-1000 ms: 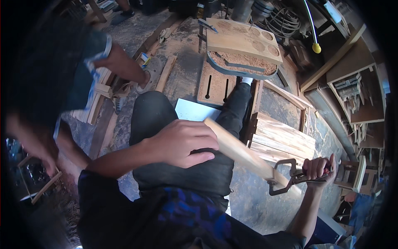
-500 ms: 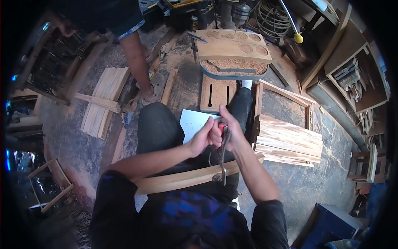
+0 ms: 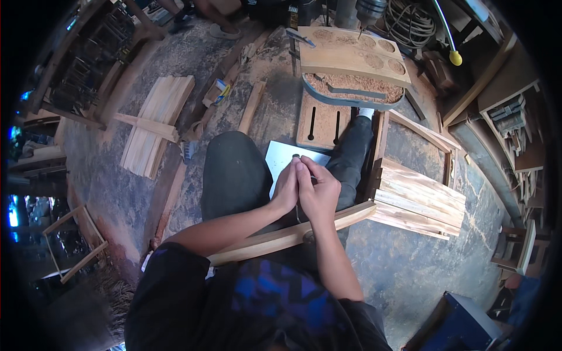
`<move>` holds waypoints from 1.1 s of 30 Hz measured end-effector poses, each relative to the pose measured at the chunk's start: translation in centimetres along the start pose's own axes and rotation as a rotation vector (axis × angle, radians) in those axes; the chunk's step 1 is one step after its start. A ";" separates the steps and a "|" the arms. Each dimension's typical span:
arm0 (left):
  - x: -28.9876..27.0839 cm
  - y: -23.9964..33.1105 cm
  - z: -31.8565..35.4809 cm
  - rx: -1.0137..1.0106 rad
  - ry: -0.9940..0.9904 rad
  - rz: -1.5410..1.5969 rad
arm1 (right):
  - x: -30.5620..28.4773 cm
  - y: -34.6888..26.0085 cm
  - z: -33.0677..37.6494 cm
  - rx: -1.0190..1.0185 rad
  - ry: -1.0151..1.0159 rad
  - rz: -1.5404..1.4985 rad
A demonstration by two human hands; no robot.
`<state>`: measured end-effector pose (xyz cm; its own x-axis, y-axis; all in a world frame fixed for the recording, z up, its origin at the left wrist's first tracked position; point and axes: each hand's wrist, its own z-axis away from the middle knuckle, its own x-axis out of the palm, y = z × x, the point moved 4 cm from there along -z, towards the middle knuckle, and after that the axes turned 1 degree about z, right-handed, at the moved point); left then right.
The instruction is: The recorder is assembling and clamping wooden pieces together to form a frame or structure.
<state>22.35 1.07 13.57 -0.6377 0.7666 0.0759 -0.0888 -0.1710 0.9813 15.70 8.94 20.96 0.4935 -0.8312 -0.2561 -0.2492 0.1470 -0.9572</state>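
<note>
My left hand (image 3: 285, 190) and my right hand (image 3: 322, 190) are pressed together above my lap, thumbs side by side. A small dark rounded tip (image 3: 296, 156) pokes out beyond the fingertips; the rest of whatever they grip is hidden. Below the hands a thin dark metal piece (image 3: 299, 214) hangs down, partly covered. A long wooden bar (image 3: 263, 246) lies across my lap under both forearms. Beyond the hands, between my legs, is a white sheet (image 3: 281, 153) with dark specks.
Ahead stands a drill press (image 3: 370, 10) above a board with round recesses (image 3: 345, 55); wood chips fill the blue-rimmed table (image 3: 351, 100) below. Slatted wooden panel (image 3: 418, 202) at right, stacked strips (image 3: 158, 126) at left. A person's foot (image 3: 225, 31) is at the far left.
The metal tool with a red part, plainly visible between my hands before, is now mostly hidden. My hands have closed together, thumbs forward. The other person has moved farther back.
</note>
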 end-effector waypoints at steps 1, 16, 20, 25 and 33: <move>-0.1 -0.4 -0.4 0.009 0.012 0.006 | 0.1 -0.1 -0.1 0.012 -0.011 0.066; 1.0 5.3 5.5 0.567 -0.110 0.017 | -3.6 -2.6 9.2 0.042 0.056 -0.263; 1.9 6.7 5.2 0.611 -0.178 -0.007 | -4.7 -2.5 10.2 0.057 0.073 -0.272; 1.9 7.9 4.6 0.635 -0.305 0.010 | -5.1 -2.7 10.6 0.053 0.071 -0.285; 2.0 8.0 4.3 0.788 -0.196 -0.020 | -4.0 -1.3 8.1 0.173 0.040 -0.645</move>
<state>23.67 3.87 22.29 -0.4895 0.8719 0.0146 0.5128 0.2743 0.8135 20.77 16.41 22.14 0.4664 -0.8001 0.3773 0.2243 -0.3056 -0.9254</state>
